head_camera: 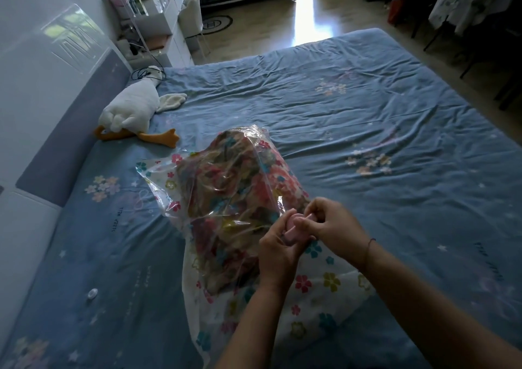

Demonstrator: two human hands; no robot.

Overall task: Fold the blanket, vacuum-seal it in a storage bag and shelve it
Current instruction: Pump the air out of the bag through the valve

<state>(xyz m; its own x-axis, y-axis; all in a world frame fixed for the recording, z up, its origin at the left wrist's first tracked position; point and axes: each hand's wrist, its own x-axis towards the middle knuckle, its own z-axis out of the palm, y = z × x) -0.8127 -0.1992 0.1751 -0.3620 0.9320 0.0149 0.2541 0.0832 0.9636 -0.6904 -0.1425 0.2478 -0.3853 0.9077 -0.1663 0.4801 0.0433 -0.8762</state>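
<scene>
A clear storage bag [319,289] printed with coloured flowers lies on the blue bed, and a folded floral blanket [228,187] fills its far part. On the bag's near right side sits a small pink valve [292,228]. My left hand [278,255] grips the valve from below and my right hand [330,224] pinches it from the right. The fingers hide most of the valve. A small round clear cap [91,293] lies loose on the sheet to the left.
A white plush goose [132,108] with orange feet lies by the padded headboard [67,148] at the left. The blue sheet [367,120] stretches far and right. Beyond the bed are a white desk with a chair [192,12], a wooden floor and dark furniture at the right.
</scene>
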